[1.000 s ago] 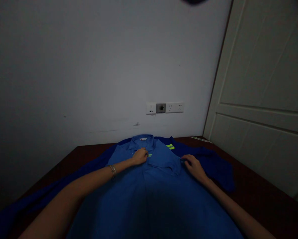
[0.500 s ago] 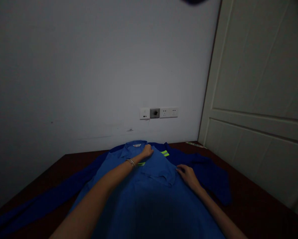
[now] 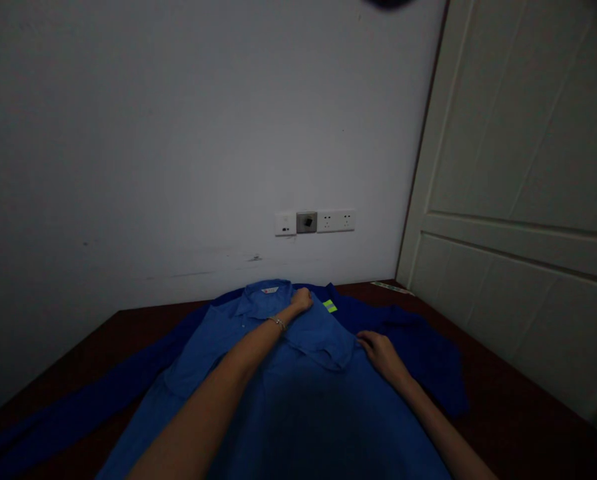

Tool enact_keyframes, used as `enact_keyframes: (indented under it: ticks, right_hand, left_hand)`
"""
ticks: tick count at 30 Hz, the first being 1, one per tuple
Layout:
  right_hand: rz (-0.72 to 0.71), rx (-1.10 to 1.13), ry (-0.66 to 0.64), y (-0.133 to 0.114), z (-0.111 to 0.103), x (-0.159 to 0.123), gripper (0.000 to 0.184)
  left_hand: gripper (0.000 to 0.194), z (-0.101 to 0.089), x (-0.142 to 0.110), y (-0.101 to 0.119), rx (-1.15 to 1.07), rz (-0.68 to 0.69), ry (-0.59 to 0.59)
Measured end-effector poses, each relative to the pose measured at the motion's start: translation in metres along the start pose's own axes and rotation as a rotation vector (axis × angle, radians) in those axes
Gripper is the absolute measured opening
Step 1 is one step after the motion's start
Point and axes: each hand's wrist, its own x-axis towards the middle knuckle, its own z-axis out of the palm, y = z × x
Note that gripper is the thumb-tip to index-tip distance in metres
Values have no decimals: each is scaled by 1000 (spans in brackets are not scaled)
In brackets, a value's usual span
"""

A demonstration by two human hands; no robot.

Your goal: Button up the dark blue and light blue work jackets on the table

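A light blue short-sleeved shirt (image 3: 323,393) with a collar lies spread over the table, its white neck label facing up at the far end. My left hand (image 3: 302,300) is closed on the shirt's right shoulder, near the collar. At the sleeve's outer edge, my right hand (image 3: 378,350) pinches the shirt's cloth between thumb and fingers. Beneath this shirt is a darker blue long-sleeved garment (image 3: 413,340), its sleeves stretching out to both sides. A yellow-green strip (image 3: 330,306) shows on it beside the shoulder.
The dark red tabletop (image 3: 123,330) meets a pale wall (image 3: 178,133) at the back. Several sockets (image 3: 335,221) are set low in that wall. A white panelled door (image 3: 518,133) stands along the right side. A thin printed strip (image 3: 392,288) lies in the far right corner.
My left hand has shifted slightly right and away along the shoulder. The shirt's left front now lies more opened out, and the view has turned a little. My right hand keeps its hold.
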Motion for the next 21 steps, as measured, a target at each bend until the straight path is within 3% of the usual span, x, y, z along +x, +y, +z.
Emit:
enact_keyframes:
  ticks: [4, 8, 15, 18, 21]
  right_hand:
    - [-20, -50, 14, 5, 5, -2, 32]
    - [-28, -74, 18, 9, 8, -3, 32]
    - [-50, -74, 41, 21, 14, -3, 33]
    - [-59, -111, 21, 20, 9, -1, 33]
    - [-113, -220, 40, 3, 2, 1, 32]
  left_hand:
    - [25, -17, -13, -1, 93, 95, 36]
    - [28, -56, -29, -17, 164, 189, 84]
    - [26, -120, -74, -86, 310, 142, 88]
    - [24, -132, -105, -118, 374, 131, 26]
    - [24, -131, -137, -145, 411, 110, -50]
